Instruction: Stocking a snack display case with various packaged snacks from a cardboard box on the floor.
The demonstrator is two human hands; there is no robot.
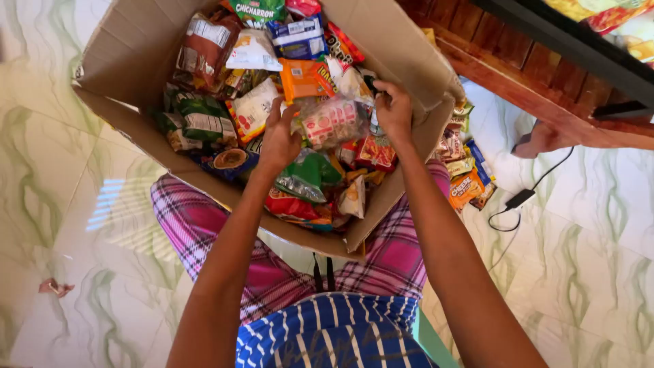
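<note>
Both hands are gripping one clear packet (332, 121) with red-and-white pieces inside: the left hand (279, 140) is closing on its left edge, the right hand (394, 109) on its right. It is lying atop colourful snack bags, under an orange packet (304, 80), in the cardboard box (129, 48).

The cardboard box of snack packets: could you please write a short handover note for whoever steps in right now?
Left hand: grips the left edge of a clear packet of red-and-white sweets.
Right hand: grips the same packet's right edge.
Cardboard box: open, on the person's lap, packed with mixed snack packets; the clear packet sits on top of them.
More snack packets lie on the floor beside the box, on the right.
Done or left: cannot tell from this view.
</note>
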